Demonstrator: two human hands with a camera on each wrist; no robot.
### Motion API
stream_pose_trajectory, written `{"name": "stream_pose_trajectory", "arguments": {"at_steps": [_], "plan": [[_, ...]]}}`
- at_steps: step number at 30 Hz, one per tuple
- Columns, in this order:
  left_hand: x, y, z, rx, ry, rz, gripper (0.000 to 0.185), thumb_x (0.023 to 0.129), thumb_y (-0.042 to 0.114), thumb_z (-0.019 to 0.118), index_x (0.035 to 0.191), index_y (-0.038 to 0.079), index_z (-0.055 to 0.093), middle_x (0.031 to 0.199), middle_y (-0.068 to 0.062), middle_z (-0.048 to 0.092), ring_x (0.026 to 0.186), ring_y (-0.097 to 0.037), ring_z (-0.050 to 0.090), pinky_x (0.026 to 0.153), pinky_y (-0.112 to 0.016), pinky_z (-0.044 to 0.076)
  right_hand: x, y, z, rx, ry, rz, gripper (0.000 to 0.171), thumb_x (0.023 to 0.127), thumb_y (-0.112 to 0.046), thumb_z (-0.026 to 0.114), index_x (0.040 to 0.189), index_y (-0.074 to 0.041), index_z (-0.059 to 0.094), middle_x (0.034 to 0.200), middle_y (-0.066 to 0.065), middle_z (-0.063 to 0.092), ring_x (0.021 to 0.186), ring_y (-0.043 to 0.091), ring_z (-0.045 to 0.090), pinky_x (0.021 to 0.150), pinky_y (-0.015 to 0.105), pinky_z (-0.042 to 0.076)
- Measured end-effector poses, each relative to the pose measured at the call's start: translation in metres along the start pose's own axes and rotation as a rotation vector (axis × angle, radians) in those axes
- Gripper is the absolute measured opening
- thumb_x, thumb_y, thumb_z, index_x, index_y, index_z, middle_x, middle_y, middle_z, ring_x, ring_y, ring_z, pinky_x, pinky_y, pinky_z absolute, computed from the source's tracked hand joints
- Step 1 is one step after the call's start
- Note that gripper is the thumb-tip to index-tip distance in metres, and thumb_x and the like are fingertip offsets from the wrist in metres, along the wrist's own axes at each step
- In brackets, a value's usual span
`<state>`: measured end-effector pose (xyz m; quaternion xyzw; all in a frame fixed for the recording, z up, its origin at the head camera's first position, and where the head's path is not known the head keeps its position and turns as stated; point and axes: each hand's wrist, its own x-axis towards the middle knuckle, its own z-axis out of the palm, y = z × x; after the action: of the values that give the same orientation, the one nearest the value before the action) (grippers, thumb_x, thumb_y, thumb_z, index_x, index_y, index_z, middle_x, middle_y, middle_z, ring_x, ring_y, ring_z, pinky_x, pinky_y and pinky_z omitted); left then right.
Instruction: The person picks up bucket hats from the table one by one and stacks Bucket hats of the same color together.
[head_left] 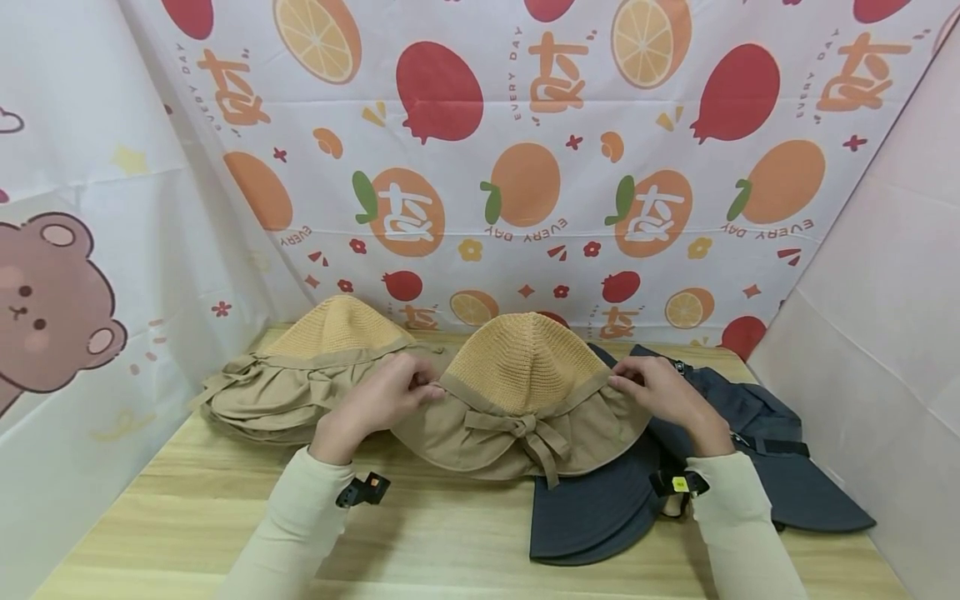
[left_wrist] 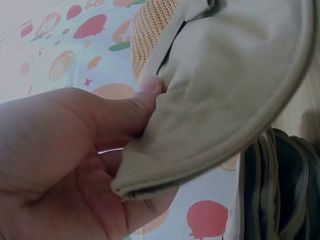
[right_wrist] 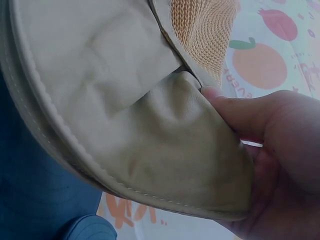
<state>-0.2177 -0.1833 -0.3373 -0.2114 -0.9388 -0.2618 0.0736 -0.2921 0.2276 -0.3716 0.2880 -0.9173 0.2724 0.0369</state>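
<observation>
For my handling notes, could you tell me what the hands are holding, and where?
Both hands hold the khaki fabric-brimmed hat with woven straw crown: left hand pinches its left brim edge, right hand its right.

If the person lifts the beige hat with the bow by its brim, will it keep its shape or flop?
The beige hat will probably flop: its cloth brim already creases where the left hand and right hand pinch it. It looks light, being thin fabric and open knit. Slipping seems unlikely with this soft cloth.
</observation>
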Motion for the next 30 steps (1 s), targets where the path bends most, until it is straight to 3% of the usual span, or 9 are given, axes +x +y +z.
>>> {"name": "stream_pose_trajectory", "arguments": {"at_steps": [4, 18, 30], "plan": [[-0.0009, -0.0001, -0.0007, 0.005, -0.005, -0.008, 0.026, 0.095, 0.015, 0.074, 0.073, 0.013, 0.06, 0.063, 0.007, 0.039, 0.058, -0.007, 0.035, 0.056, -0.023, 0.031, -0.0012, -0.0003, -0.0001, -0.006, 0.002, 0.003, 0.014, 0.103, -0.017, 0.063, 0.1, -0.008, 0.074, 0.079, -0.001, 0.067, 0.066, 0.005, 0.053, 0.062, 0.026, 0.045], [-0.0014, -0.0014, -0.001, 0.06, 0.015, -0.066, 0.01, 0.099, 0.013, 0.069, 0.091, 0.009, 0.064, 0.073, 0.001, 0.057, 0.066, -0.01, 0.047, 0.063, -0.027, 0.04, 0.0018, -0.0041, 0.0016, -0.019, 0.022, -0.014, 0.014, 0.103, -0.016, 0.063, 0.099, -0.008, 0.074, 0.078, -0.001, 0.067, 0.066, 0.004, 0.052, 0.063, 0.026, 0.045], [-0.004, -0.0017, -0.0042, 0.064, 0.016, -0.062, 0.012, 0.099, 0.015, 0.069, 0.089, 0.012, 0.063, 0.07, 0.003, 0.053, 0.065, -0.011, 0.044, 0.062, -0.027, 0.036, 0.0011, -0.007, 0.0018, -0.031, 0.036, -0.025, 0.014, 0.103, -0.015, 0.064, 0.099, -0.009, 0.076, 0.075, -0.003, 0.065, 0.063, 0.004, 0.05, 0.061, 0.026, 0.043]]}}
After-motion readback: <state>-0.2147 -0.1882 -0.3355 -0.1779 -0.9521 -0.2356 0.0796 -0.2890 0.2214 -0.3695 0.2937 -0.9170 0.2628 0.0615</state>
